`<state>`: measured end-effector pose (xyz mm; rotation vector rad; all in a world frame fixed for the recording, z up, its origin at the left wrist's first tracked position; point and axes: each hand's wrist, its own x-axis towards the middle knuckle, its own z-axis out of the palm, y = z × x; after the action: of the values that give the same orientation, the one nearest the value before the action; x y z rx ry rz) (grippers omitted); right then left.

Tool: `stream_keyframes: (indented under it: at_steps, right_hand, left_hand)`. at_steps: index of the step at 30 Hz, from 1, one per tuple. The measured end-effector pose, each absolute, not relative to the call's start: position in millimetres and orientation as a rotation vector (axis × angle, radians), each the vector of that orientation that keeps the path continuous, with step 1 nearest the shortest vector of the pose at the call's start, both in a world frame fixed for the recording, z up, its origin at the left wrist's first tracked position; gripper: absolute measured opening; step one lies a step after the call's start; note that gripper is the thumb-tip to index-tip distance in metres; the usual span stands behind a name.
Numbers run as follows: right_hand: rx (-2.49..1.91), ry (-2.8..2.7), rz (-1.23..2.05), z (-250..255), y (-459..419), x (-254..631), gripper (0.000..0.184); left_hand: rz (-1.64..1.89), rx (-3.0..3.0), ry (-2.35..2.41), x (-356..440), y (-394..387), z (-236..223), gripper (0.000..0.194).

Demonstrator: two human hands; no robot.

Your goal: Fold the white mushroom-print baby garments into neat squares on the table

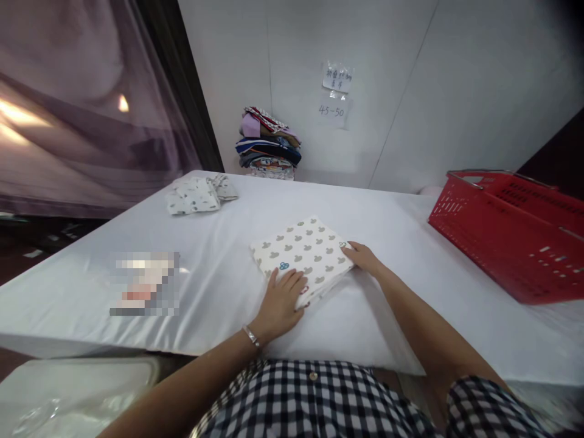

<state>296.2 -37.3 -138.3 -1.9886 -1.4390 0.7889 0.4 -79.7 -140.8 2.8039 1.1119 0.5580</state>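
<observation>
A red basket (497, 243) stands at the far right of the white-covered table (378, 219). Its right end is cut off by the frame edge, and its contents cannot be made out. A white bin (91, 370) sits below the near left table edge, also cut off; glossy, clear material shows within its outline, but cannot be identified.

A pixelated patch (145, 283) at the left of the table obscures whatever lies there. The lower layers of the folded cloth (308, 246) are largely hidden beneath its top face.

The folded cloth lies flat near the table's middle, printed with grey shapes. The left hand (283, 301) rests on its near left corner, fingers extended, slightly spread and not gripping. The right hand (365, 258) touches the right corner, fingers together; whether the corner is pinched cannot be told.

A leaf-print cloth (196, 196) lies loosely at far left. A cloth stack (269, 146) stands against the far wall (365, 30).
</observation>
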Motion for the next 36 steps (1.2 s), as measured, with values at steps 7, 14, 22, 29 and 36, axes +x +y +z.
stream_keyframes:
  at_steps: [7,14,22,29,36]
  right_hand:
    - [-1.868,-1.71,0.715,-144,-81,263,0.043]
    - [-1.446,-2.051,0.077,-158,-106,248,0.058]
    - [-1.305,-2.347,-0.091,-158,-103,255,0.044]
    - [-1.283,-2.461,-0.02,-154,-94,272,0.054]
    - [-1.318,-2.429,0.129,-146,-105,281,0.051]
  left_hand:
    - [0.542,2.666,1.306,-77,-54,-135,0.052]
    - [0.845,2.508,1.336,-65,-67,-155,0.042]
    - [0.957,2.46,1.342,-63,-62,-163,0.042]
    - [0.84,2.565,1.355,-67,-64,-163,0.044]
    - [0.817,2.589,1.356,-69,-62,-164,0.039]
